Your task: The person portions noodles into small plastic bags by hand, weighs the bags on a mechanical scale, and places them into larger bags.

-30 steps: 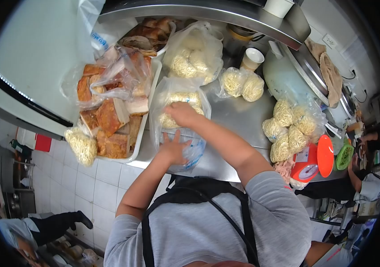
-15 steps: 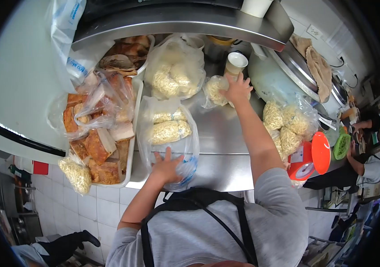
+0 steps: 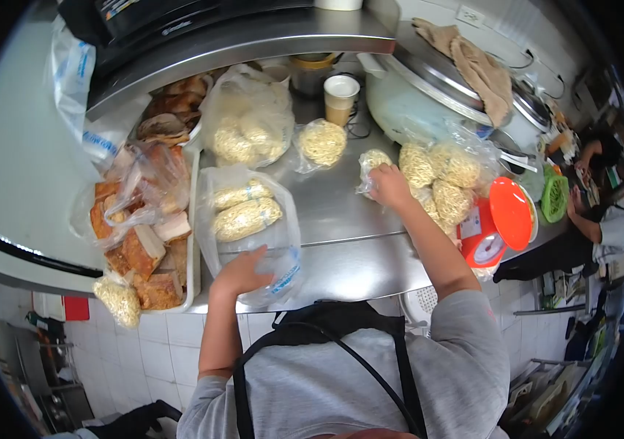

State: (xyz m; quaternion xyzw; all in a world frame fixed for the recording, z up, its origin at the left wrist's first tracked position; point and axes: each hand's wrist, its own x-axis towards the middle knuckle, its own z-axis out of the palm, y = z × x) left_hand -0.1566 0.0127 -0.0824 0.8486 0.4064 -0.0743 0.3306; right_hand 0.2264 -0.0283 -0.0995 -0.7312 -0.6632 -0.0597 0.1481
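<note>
My right hand (image 3: 390, 186) is closed on a small clear bag of noodles (image 3: 375, 161), above the steel counter (image 3: 334, 212). Beside it, to the right, sits a pile of similar noodle bags (image 3: 440, 179). My left hand (image 3: 242, 273) is open, thumb apart from the fingers, at the near end of a translucent plastic carrier bag (image 3: 283, 252). Two long noodle packs (image 3: 246, 219) lie inside that bag. Another noodle bag (image 3: 322, 143) rests on the counter in front of a paper cup (image 3: 340, 110).
At left stands a white tray (image 3: 195, 256) of roasted pork pieces (image 3: 144, 252). A knotted bag (image 3: 246, 117) with noodles is at the back. To the right are a large lidded pot (image 3: 400, 95) and an orange kitchen scale (image 3: 484, 234). Another person (image 3: 612, 227) works at far right.
My right hand has left the spot by the paper cup and come nearer and right, now gripping a noodle bag. My left hand has shifted slightly left; the whole view has swung.
</note>
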